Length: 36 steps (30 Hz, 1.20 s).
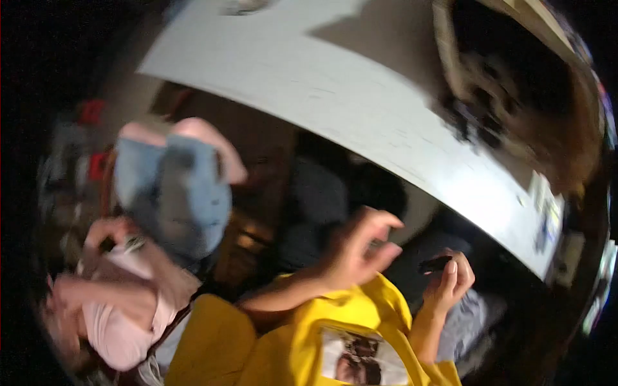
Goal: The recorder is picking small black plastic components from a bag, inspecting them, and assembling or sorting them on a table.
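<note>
My left hand (365,249) is raised in front of my yellow shirt (302,334), below the near edge of the white table. Its thumb and fingers curve apart, and nothing shows between them. To its right, my right hand (453,281) pinches a small black object (435,264) between thumb and fingers. That object is blurred, and its kind cannot be made out. Both hands are off the table and apart from each other.
The white table (360,109) runs diagonally across the view. An open cardboard box (566,141) with dark, blurred contents stands on its right part. Small blurred items (548,222) lie at the table's right end. A person in a pink top (122,331) sits close on my left.
</note>
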Available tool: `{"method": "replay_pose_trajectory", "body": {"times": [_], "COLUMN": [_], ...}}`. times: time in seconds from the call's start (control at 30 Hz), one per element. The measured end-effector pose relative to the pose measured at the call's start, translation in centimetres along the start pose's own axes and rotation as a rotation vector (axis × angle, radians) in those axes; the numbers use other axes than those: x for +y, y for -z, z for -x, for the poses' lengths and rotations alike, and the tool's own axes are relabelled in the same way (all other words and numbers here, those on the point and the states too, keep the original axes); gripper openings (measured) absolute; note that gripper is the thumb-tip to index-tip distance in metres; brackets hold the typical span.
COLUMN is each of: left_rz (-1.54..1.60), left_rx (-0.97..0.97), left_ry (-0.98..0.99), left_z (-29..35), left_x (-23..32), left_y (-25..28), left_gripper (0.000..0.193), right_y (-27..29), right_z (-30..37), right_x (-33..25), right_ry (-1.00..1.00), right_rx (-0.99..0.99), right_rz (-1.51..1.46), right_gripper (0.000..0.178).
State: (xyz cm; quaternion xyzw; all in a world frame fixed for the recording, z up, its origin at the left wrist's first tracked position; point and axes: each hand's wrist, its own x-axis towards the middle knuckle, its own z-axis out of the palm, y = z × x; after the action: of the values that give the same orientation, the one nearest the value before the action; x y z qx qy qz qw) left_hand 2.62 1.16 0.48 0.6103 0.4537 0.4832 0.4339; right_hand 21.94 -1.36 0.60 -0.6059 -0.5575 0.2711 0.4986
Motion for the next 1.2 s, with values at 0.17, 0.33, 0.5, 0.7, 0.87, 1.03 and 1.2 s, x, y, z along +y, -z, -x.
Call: {"method": "replay_pose_trajectory", "body": {"times": [0.17,0.33,0.5,0.7,0.87,1.03,1.2], "left_rz": [0.042,0.212,0.536,0.476,0.527,0.484,0.487], "left_rx": [0.09,-0.028,-0.147,-0.478,-0.947,-1.092,-1.057], "left_ry": [0.138,0.322,0.399,-0.022,-0.097,0.191,0.203], "left_z": [-0.1,-0.3,-1.3,3.0,3.0,3.1,3.4], "left_x": [0.4,-0.3,0.7,4.2,3.9,2.1,2.1], "left_y": [2.1,0.7,-0.6,-7.9,-9.2,-8.0,-8.7], "left_gripper": [0.022,0.019,0.031,0.053,0.076,0.09,0.088], "right_y": [6.3,8.1,10.0,10.6,11.6,13.3,14.4], "right_z": [-4.6,-4.6,-5.1,-5.9,-6.0,-5.3,-5.2], "right_x": [-8.5,-7.9,-8.5,-7.5,-6.8,-7.2,-7.4], "right_ry": [0.6,0.869,0.89,0.911,0.941,0.973,0.992], "right_rx": [-0.703,-0.953,-0.872,-0.806,-0.752,-0.662,-0.589], "right_rz": [-1.916,-1.922,-1.943,-2.082,-2.11,-2.133,-2.191], "right_gripper": [0.03,0.026,0.026,0.025,0.025,0.024,0.024]}}
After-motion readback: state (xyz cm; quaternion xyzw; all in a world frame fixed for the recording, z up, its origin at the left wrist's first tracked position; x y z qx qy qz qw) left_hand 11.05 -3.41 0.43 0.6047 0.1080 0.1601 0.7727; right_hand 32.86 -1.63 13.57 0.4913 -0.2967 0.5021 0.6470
